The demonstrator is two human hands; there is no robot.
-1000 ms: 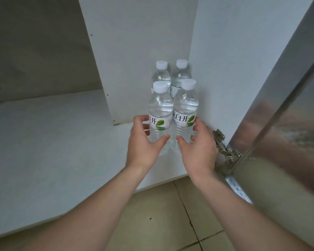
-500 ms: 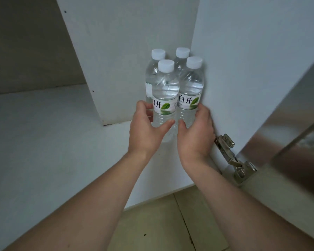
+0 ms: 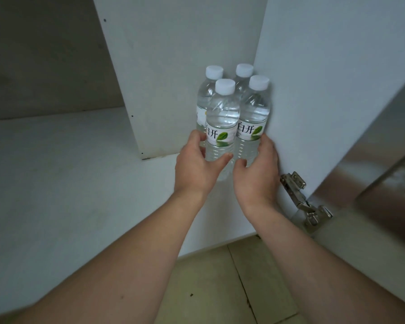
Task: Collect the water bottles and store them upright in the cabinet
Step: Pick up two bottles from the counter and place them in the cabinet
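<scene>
White laminate cabinet (image 3: 63, 174) takes up pretty much the whole view, its door swung open on the right with a steel hinge (image 3: 301, 197) at the bottom corner and beige floor tiles (image 3: 220, 284) showing below the shelf edge. Tucked into the back right corner, between the white divider panel (image 3: 173, 66) and the right side wall, are four clear plastic water bottles with white screw caps, all upright and capped, all full of water nearly to the neck. They sit two by two and touching. Left hand (image 3: 197, 164) has its fingers curled round the front-left bottle (image 3: 222, 122), low, under the green-leaf label; right hand (image 3: 257, 169) is wrapped the same way round the front-right bottle (image 3: 254, 118), which sits just beside the side wall. Back pair (image 3: 243, 73) is mostly hidden, only caps and shoulders showing. My take: the move here is just snugging the front two back against the rear ones, so slide them along the shelf, keep the push low so they don't tip, then let go gently, one hand at a time.
</scene>
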